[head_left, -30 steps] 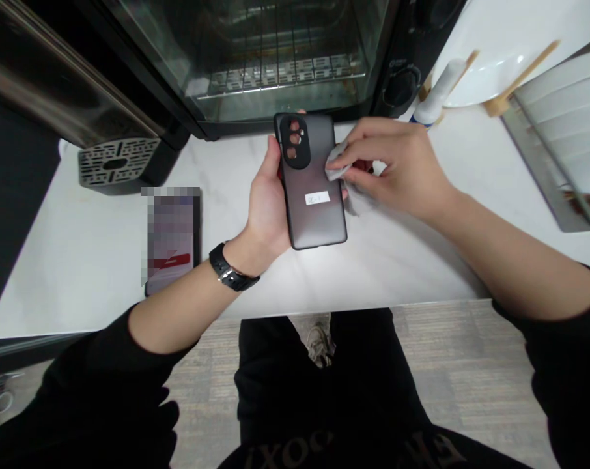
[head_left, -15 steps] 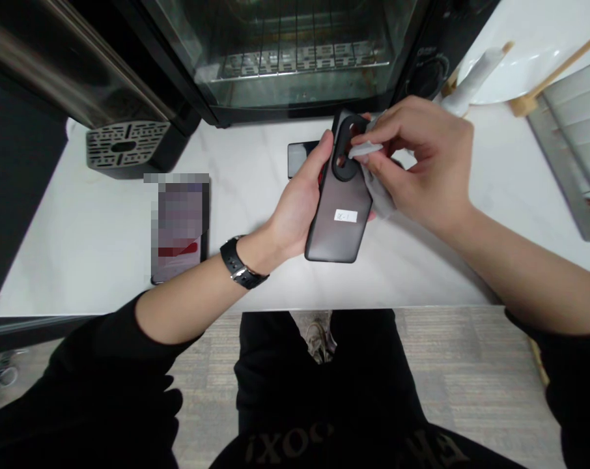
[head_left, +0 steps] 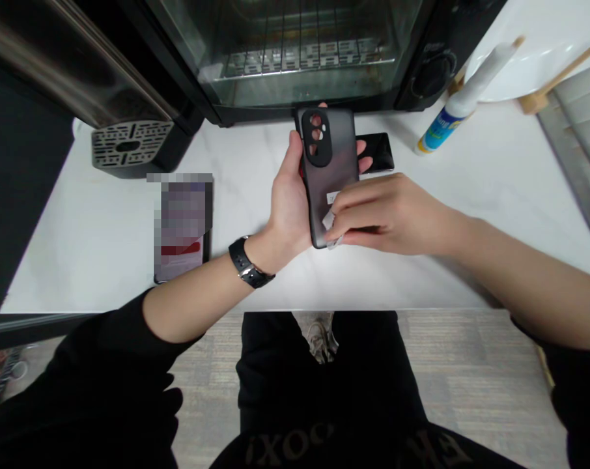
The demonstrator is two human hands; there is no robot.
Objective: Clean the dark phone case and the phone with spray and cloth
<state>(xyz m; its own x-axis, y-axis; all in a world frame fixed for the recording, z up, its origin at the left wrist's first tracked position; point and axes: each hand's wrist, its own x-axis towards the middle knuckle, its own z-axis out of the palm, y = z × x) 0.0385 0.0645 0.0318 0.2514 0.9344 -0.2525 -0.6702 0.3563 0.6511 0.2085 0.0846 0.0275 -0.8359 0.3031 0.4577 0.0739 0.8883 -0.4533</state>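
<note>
Phone case (head_left: 330, 170), dark grey with a black camera cutout at its twelve o'clock end, sits back-up over the desk (head_left: 80, 241), clear of the surface so both faces can be reached. The left hand (head_left: 289, 207) cradles it from nine o'clock, thumb along one long edge and fingertips showing past the other, a grip pressed on the sides that leaves the back bare. The right hand (head_left: 387, 215) comes in from three o'clock, its grip pinching a small pale cloth (head_left: 331, 229) flat against the case's six o'clock end; how much cloth lies under the fingers is hard to tell. Behind the case, at one o'clock, a dark phone (head_left: 377, 153) lies on the desk. Farther at two o'clock a white tube (head_left: 458, 107) leans; a toaster oven (head_left: 295, 58) fills twelve o'clock.
</note>
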